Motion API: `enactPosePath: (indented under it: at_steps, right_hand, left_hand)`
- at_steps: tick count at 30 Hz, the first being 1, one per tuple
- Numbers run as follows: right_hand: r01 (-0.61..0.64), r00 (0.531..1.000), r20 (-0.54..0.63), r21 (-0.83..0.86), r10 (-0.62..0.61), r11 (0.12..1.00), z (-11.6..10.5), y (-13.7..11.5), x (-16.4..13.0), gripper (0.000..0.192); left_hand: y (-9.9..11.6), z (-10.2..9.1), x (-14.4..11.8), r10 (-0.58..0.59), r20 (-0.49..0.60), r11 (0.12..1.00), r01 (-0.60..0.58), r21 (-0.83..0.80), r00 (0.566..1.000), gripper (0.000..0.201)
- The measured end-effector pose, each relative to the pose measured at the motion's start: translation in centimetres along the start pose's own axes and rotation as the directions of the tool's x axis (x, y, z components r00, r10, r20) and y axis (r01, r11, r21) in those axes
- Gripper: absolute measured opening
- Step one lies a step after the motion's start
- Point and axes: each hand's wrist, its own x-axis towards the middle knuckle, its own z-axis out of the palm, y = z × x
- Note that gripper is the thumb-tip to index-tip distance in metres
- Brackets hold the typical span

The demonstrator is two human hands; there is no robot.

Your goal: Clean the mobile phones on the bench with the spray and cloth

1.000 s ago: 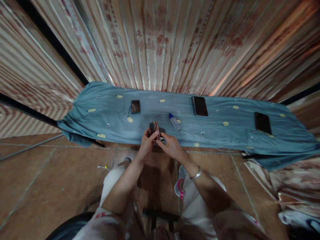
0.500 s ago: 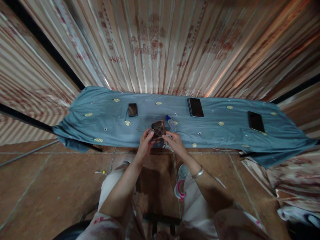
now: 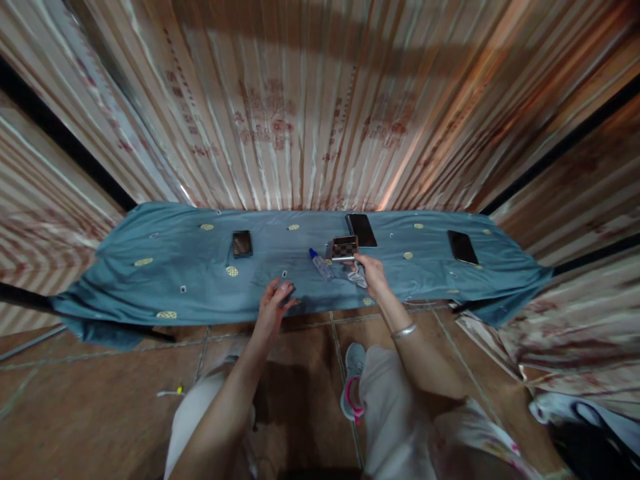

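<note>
Head camera shows one small bottle (image 3: 319, 263) with a blue cap lying on the blue cloth (image 3: 165, 267); I cannot tell what is inside. Four phones are counted: a checkered phone (image 3: 345, 247), one small phone (image 3: 242, 243) to the left, and two dark phones (image 3: 361, 229) (image 3: 462, 247) further right. The right hand (image 3: 369, 272) pinches a crumpled wipe (image 3: 357, 273), just below the checkered phone. The left hand (image 3: 274, 303) rests on the cloth edge with fingers curled, well apart from that phone.
</note>
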Motion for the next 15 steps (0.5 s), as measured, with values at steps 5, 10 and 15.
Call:
enactPosePath:
  at_steps: [5, 10, 15]
  right_hand:
    - [-0.020, 0.996, -0.082, -0.024, 0.018, 1.000, -2.0, -2.5, 3.9, 0.012]
    - [-0.058, 0.993, -0.105, -0.032, 0.055, 0.998, -2.9, -3.5, 7.4, 0.014]
    - [-0.084, 0.991, -0.104, -0.023, 0.081, 0.996, -2.9, -3.9, 10.1, 0.015]
  left_hand:
    - [0.2, 0.3, -0.3, -0.018, 0.003, 1.000, 0.018, 0.005, 1.000, 0.052]
    - [0.2, 0.1, -0.3, -0.007, 0.000, 1.000, 0.007, 0.014, 1.000, 0.054]
    - [0.2, -0.1, -0.5, 0.002, 0.008, 1.000, -0.002, 0.027, 1.000, 0.057]
